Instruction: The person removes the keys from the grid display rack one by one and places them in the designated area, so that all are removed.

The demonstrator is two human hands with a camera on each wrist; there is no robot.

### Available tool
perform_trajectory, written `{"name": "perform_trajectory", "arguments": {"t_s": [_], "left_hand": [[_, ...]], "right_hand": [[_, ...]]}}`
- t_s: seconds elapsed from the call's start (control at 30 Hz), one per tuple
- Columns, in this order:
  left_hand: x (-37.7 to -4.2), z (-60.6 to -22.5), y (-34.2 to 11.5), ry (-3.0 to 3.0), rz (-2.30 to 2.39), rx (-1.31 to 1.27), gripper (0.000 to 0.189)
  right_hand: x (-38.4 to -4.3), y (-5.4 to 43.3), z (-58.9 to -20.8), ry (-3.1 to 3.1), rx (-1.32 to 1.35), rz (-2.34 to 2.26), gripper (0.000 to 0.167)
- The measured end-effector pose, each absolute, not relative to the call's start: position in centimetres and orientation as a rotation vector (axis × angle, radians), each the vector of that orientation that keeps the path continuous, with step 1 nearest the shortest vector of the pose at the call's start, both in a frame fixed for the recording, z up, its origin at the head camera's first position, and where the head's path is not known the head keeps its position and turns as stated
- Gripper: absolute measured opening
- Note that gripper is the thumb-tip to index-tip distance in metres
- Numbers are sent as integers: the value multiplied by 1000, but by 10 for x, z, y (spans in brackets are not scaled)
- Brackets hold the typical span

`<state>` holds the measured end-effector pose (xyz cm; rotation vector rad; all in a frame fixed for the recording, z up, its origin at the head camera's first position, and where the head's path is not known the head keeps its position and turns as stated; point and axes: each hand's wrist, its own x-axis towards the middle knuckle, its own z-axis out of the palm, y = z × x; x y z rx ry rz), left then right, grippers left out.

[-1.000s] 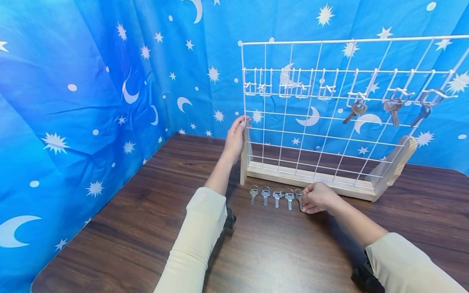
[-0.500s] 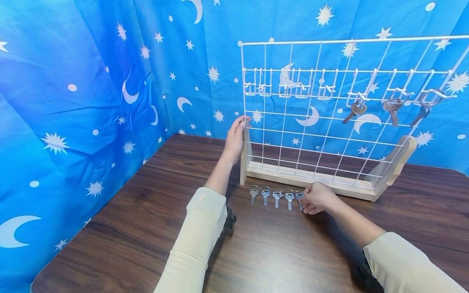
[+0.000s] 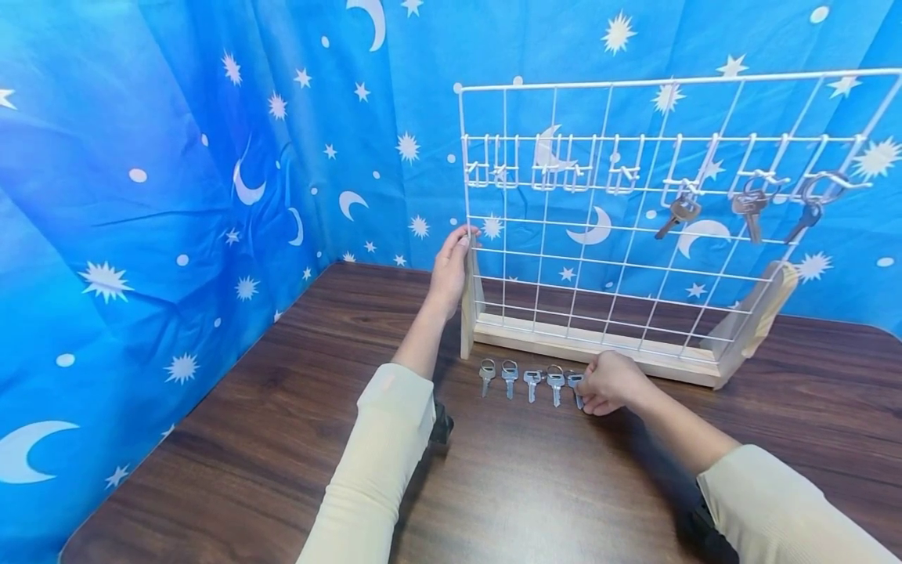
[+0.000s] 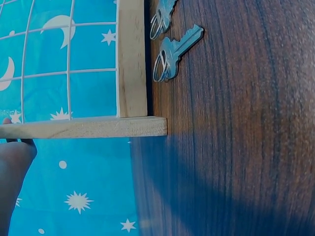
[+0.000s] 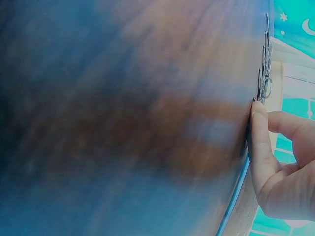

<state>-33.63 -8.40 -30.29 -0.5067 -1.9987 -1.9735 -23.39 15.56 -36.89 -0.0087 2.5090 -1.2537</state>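
Observation:
My left hand (image 3: 449, 270) grips the upright wooden side (image 4: 83, 129) of a white wire grid rack (image 3: 613, 252) at its left end. In the left wrist view only part of that hand shows. On the table, in front of the rack's wooden base, several silver keys (image 3: 532, 384) with rings lie in a row. With thumb and fingers, my right hand (image 3: 611, 382) pinches the rightmost key (image 3: 575, 382) of the row, partly covering it. The right wrist view has those fingertips low at the tabletop, with the row of keys edge-on beyond them.
Three keys hang from hooks at the rack's right: one (image 3: 682, 213) nearer the middle, another (image 3: 751, 210), and one (image 3: 810, 215) near the end. Bare white hooks (image 3: 557, 174) line the left part. A blue star-and-moon cloth (image 3: 211, 157) surrounds the dark wooden table (image 3: 282, 439).
The rightmost key has turned and shifted slightly under my right fingers. My left hand stays on the rack's side. The head view has shifted a little.

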Motion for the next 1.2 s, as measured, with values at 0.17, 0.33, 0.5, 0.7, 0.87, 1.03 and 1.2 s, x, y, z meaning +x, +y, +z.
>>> {"name": "perform_trajectory", "arguments": {"t_s": [0.17, 0.33, 0.5, 0.7, 0.87, 1.03, 1.2], "left_hand": [[-320, -291, -83, -2025, -1945, -513, 33], [-315, -286, -83, -2026, -1926, -520, 33], [-314, -286, -84, -2022, -1936, -515, 34], [-322, -293, -83, -2018, -1957, -511, 33], [-336, -303, -83, -1991, -1960, -526, 32], [-317, -288, -83, -2017, -1965, -530, 33], [-312, -286, -83, -2025, -1953, -538, 33]], "right_hand": [[-235, 155, -370, 2487, 12, -1274, 14], [-237, 154, -368, 2489, 18, -1270, 11], [-236, 155, -366, 2465, -6, -1284, 12], [-232, 164, -358, 2516, -73, -1366, 14], [-229, 172, -342, 2612, -130, -1424, 22], [-224, 179, -326, 2736, -167, -1390, 27], [-217, 188, -311, 2909, -196, -1345, 32]]}}
